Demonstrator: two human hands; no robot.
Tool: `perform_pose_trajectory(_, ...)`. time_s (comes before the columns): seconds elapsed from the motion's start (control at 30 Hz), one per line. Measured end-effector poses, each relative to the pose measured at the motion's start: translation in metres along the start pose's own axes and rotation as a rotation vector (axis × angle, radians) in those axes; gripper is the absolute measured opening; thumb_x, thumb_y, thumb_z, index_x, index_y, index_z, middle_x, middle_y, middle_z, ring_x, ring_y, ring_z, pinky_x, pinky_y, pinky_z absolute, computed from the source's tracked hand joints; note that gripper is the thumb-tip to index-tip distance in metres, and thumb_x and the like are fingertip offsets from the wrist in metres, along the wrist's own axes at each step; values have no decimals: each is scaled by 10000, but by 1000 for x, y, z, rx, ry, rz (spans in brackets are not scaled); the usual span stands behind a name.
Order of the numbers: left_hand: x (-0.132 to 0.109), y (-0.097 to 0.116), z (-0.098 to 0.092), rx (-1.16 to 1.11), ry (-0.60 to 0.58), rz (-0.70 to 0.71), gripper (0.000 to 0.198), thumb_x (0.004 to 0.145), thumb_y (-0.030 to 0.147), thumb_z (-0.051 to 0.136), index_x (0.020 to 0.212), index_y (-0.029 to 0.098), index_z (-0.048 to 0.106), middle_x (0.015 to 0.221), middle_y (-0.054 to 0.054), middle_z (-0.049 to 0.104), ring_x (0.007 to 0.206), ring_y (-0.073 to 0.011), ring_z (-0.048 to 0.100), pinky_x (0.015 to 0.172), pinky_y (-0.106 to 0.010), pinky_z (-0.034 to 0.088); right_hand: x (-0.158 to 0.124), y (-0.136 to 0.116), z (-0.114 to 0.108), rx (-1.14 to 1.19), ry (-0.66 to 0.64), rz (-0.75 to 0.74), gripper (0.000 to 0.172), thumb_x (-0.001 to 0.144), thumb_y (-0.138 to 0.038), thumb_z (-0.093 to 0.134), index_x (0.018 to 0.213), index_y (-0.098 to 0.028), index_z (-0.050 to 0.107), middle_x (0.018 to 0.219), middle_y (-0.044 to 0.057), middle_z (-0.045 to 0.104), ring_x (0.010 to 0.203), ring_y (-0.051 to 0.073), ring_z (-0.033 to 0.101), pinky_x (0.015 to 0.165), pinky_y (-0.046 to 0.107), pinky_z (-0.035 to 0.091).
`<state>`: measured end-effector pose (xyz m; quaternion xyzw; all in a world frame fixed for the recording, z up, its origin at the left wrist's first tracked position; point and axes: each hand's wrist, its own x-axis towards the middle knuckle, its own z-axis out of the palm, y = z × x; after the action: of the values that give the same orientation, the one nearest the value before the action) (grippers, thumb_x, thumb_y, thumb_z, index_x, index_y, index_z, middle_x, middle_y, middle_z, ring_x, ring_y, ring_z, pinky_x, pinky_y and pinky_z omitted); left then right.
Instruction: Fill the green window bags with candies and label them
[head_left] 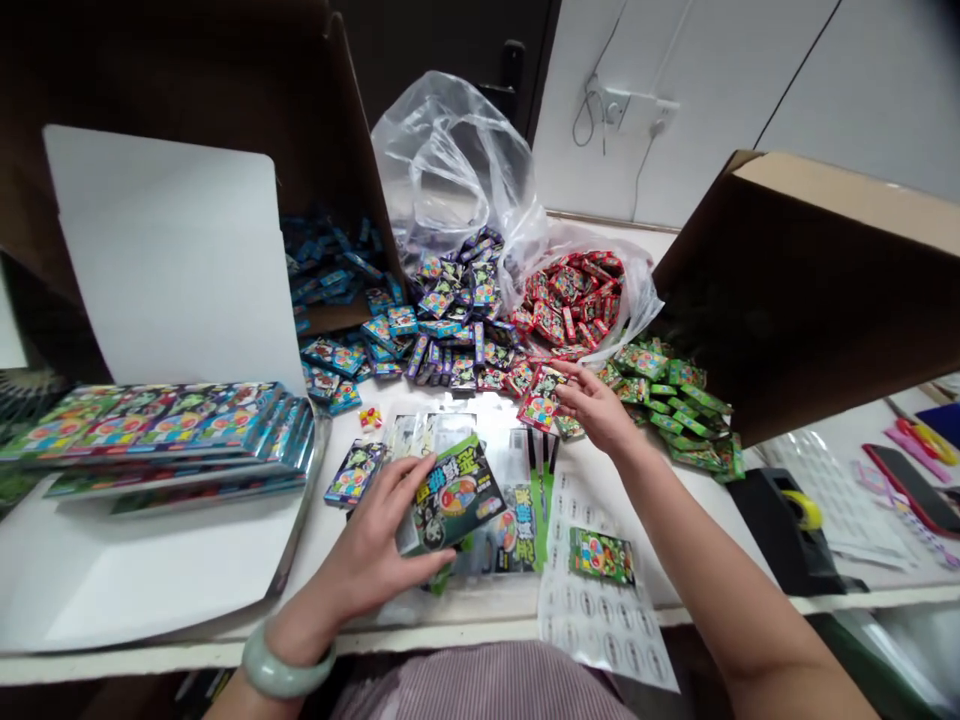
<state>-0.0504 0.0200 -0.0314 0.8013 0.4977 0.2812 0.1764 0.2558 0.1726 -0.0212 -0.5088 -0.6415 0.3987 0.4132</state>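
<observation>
My left hand (390,535) grips a flat black and green printed packet (459,492), thumb below and fingers above. More such packets (517,525) lie beneath it on the table. Farther up, my right hand (592,405) has its fingers on a small red candy box (541,398), at the near edge of the red pile. To the left of the held packet sits a purple box (355,473). A green box (601,556) rests on a sheet of oval stickers (604,625) below my right forearm.
Small boxes spill in piles: blue (330,360), purple (461,300), red in a clear bag (574,300), and green (675,405). Cardboard cartons (817,290) stand either side. An open white display box (187,270) holds stacked packs. A tape dispenser (787,530) and phone (915,490) are right.
</observation>
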Motion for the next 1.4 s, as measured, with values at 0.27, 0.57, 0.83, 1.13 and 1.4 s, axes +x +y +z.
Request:
perform_pose_trajectory(0.27,-2,5,-3,-42,23,-81,863,761,396,728,1472,315,246,1341,-95,393,1264,-325,429,1077,-538,391,-74,17,15,-404,-347,-424,147,860,-218,582,996,-222,637,1114,103,606,1113,252,543,957,486,462)
perform_pose_trajectory(0.57,3,6,8,-75,-34,-20,912,731,384,763,1477,295,248,1329,-113,384,1257,-332,416,1057,-565,395,-74,17,23,-682,-275,-229,720,721,-403,752,1350,-226,451,1382,165,478,1315,371,406,1054,585,360)
perform_pose_trajectory(0.83,5,8,8,-14,-53,29,980,711,373,780,1496,278,200,1334,-129,390,1251,-342,415,1053,-551,392,-79,-49,-13,-550,-309,-526,698,777,-328,692,1411,-305,401,1415,93,478,1298,309,438,1062,552,374)
perform_pose_trajectory(1.13,10,15,6,3,-119,133,976,702,412,782,1494,259,233,1352,-135,410,1258,-348,414,1056,-538,391,-73,-86,-25,-728,-747,-571,677,722,-258,744,1359,-296,518,1373,90,535,1190,313,514,964,503,452)
perform_pose_trajectory(1.4,17,15,10,-112,-156,119,948,690,412,779,1478,271,272,1344,-132,409,1248,-340,436,1043,-532,420,-64,-80,-18,-668,-727,-561,643,713,-302,775,1317,-263,557,1332,111,569,1191,318,520,980,517,447)
